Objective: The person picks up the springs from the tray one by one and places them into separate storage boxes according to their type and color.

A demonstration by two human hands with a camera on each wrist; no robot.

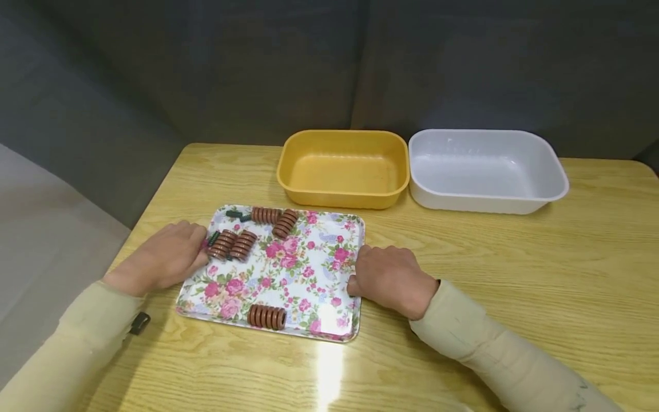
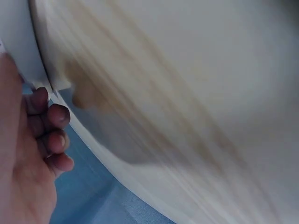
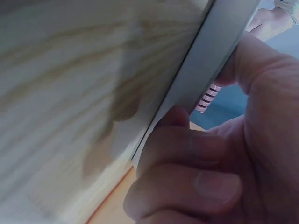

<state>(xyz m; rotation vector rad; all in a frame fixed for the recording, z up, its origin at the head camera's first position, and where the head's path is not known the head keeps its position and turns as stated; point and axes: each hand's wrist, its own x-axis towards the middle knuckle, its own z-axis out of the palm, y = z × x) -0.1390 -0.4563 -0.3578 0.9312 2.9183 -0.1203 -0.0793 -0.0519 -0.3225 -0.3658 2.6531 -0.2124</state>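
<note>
A white tray (image 1: 288, 274) with a pink flower print lies between both hands on the wooden table. At its left edge my left hand (image 1: 172, 254) grips the rim; the left wrist view shows the fingers (image 2: 58, 140) curled at the edge. My right hand (image 1: 393, 280) holds the opposite rim, thumb on top and fingers (image 3: 173, 177) curled below in the right wrist view. Brown ribbed cylinders lie on the tray: one near the front (image 1: 266, 317), a pair at the left (image 1: 231, 245), two at the back (image 1: 275, 220). Small dark green ribbed pieces (image 1: 235, 214) lie beside them.
Behind the tray stand a yellow bin (image 1: 344, 199) and a white bin (image 1: 484, 203), side by side along the table's back edge. Dark cloth (image 1: 257, 68) hangs behind the table (image 1: 515, 274). A small black object (image 1: 139, 323) shows beside the left sleeve.
</note>
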